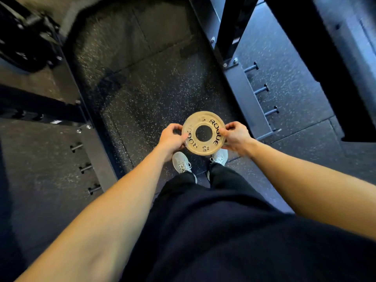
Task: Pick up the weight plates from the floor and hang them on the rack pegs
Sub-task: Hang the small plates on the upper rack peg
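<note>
A small pale yellow weight plate [204, 119] with black lettering and a round centre hole is held flat above the floor, in front of my white shoes. My left hand [173, 137] grips its left edge, thumb on top. My right hand [236, 135] pinches its right edge. Rack pegs [261, 89] stick out in a row from the rack's base beam to the right of the plate. More rack pegs [85, 167] stand on the base beam at the left.
Black speckled rubber floor [154, 82] lies between the two rack base beams. A black upright [232, 23] rises at the upper right. Dark equipment [26, 37] sits at the upper left.
</note>
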Tool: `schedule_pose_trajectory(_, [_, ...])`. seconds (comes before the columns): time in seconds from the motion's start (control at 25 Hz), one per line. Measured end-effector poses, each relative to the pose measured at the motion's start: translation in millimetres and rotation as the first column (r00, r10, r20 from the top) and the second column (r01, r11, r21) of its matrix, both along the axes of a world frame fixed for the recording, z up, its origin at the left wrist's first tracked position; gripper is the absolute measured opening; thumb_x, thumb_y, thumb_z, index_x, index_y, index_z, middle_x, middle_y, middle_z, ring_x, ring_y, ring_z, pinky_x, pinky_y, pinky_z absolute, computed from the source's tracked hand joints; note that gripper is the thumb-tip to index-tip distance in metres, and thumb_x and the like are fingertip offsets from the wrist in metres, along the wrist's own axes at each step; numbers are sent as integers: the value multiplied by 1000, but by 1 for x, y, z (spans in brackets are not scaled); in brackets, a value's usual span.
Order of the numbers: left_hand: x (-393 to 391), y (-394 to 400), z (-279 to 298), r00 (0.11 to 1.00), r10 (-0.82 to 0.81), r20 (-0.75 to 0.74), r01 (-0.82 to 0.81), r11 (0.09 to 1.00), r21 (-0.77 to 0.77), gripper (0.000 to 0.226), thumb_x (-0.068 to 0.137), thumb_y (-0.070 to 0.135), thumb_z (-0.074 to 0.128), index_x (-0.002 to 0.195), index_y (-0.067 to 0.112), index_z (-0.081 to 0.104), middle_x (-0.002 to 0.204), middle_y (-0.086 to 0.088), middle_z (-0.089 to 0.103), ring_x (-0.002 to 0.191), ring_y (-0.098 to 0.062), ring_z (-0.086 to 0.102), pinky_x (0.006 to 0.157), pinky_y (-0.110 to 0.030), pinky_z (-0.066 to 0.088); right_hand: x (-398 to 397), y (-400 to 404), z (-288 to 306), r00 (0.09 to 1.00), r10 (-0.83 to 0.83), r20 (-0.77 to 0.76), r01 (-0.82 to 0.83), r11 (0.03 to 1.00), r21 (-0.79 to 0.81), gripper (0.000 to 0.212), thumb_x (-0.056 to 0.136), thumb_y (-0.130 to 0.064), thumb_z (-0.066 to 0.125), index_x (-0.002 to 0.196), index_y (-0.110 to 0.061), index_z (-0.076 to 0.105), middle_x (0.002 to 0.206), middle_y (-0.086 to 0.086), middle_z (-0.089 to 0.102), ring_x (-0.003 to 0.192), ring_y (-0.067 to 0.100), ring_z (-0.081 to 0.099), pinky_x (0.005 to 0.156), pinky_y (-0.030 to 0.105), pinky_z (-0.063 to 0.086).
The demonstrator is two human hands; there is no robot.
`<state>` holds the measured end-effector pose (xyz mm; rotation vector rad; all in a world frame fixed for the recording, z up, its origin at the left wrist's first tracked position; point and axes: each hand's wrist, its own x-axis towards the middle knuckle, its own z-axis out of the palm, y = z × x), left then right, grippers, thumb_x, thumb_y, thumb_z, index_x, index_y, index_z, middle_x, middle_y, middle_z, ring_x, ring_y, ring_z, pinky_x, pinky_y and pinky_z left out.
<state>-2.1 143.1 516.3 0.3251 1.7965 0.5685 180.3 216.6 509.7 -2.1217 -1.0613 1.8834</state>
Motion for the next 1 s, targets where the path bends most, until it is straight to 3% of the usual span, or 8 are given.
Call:
schedule_pose_trajectory(0.16, [3, -14, 26, 999, -23, -26, 23, 1000, 3, 21, 91, 5, 62, 107, 14, 51, 76, -9, 60, 55, -15, 50, 56, -29, 45, 0, -12, 28, 999, 41, -9, -41, 999, 31, 18, 88, -21, 65, 83, -19, 48, 78, 6, 62, 70, 25, 62, 74, 52, 55])
schedule_pose_trajectory(0.24, [2, -14, 28, 999, -39, -22, 40, 999, 22, 22, 91, 5, 63, 106, 15, 50, 83, -10, 60, 63, -18, 54, 64, -34, 51, 4, -17, 32, 1000, 11, -24, -10, 999, 45, 18, 88, -20, 66, 83, -19, 49, 77, 6, 63, 63, 23, 63, 73, 52, 56])
schedule_pose_trajectory(0.36, [7, -8, 29, 989, -149, -16, 150, 987, 56, 22, 91, 6, 63, 107, 15, 50, 92, -10, 60, 81, -22, 59, 80, -41, 56, 16, -29, 35, 991, -121, -54, 124, 991, 46, 17, 88, -16, 65, 82, -17, 49, 76, 5, 62, 62, 16, 63, 67, 49, 58])
schedule_pose_trajectory(0.44, [18, -5, 28, 969, -245, -10, 245, 968, 60, 22, 91, 6, 63, 108, 14, 51, 96, -9, 59, 88, -22, 59, 83, -43, 56, 32, -44, 37, 971, -232, -51, 235, 971, 51, 19, 89, -12, 64, 79, -18, 48, 76, 3, 59, 65, 12, 59, 61, 42, 58])
schedule_pose_trajectory(0.52, [35, -1, 26, 944, -329, 8, 327, 942, 79, 23, 91, 4, 63, 108, 13, 52, 96, -9, 59, 85, -20, 60, 78, -39, 57, 52, -63, 38, 948, -319, -20, 319, 946, 56, 20, 89, -14, 64, 78, -19, 49, 76, 3, 58, 65, 11, 56, 58, 37, 57])
schedule_pose_trajectory(0.72, [109, -8, 24, 833, -553, -13, 550, 825, 131, 20, 88, 2, 64, 104, 11, 55, 73, -2, 58, 55, -13, 51, 47, -21, 44, 126, -117, 38, 841, -540, -9, 540, 841, 37, 16, 89, -16, 65, 82, -18, 50, 78, 5, 61, 63, 13, 58, 53, 35, 56])
schedule_pose_trajectory(0.88, [180, -22, 22, 739, -674, -8, 667, 730, 145, 19, 88, 1, 63, 102, 9, 53, 72, -5, 57, 52, -14, 49, 44, -21, 41, 194, -156, 40, 768, -640, -29, 641, 768, 22, 15, 89, -13, 64, 82, -17, 51, 79, 6, 61, 66, 16, 58, 58, 38, 55])
schedule_pose_trajectory(1.0, [258, -33, 22, 655, -755, -13, 750, 648, 132, 19, 89, 0, 62, 102, 9, 52, 74, -7, 58, 52, -14, 49, 39, -17, 40, 265, -187, 43, 697, -715, -54, 716, 697, 25, 15, 90, -12, 63, 83, -16, 50, 74, 4, 59, 62, 15, 57, 52, 36, 57])
